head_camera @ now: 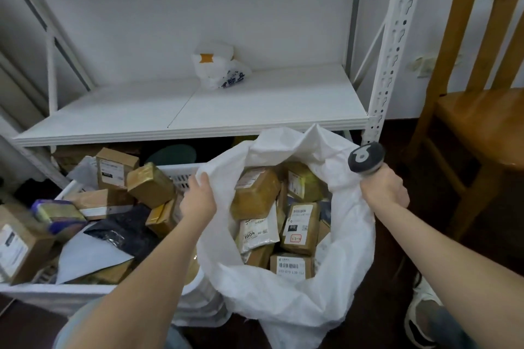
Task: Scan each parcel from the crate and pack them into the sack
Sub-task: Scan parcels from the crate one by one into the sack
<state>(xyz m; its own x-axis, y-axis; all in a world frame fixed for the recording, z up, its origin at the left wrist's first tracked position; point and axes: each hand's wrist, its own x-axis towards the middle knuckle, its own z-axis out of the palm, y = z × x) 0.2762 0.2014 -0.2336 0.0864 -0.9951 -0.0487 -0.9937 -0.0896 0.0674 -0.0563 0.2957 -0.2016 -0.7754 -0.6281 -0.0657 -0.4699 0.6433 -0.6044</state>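
A white woven sack (297, 306) stands open on the floor, with several brown and white labelled parcels (255, 195) inside. My left hand (198, 198) grips the sack's left rim. My right hand (384, 188) holds a grey handheld scanner (365, 157) and also pinches the sack's right rim. To the left sits a white plastic crate (56, 292) heaped with several more parcels: brown boxes (150, 184), a black mailer bag (124, 232) and a grey envelope (88, 255).
A white metal shelf unit (198, 110) stands behind the crate and sack, with a white plastic bag (218, 68) on its board. At the right a wooden chair (476, 127) rests on the dark floor. My shoe (422, 309) shows at the lower right.
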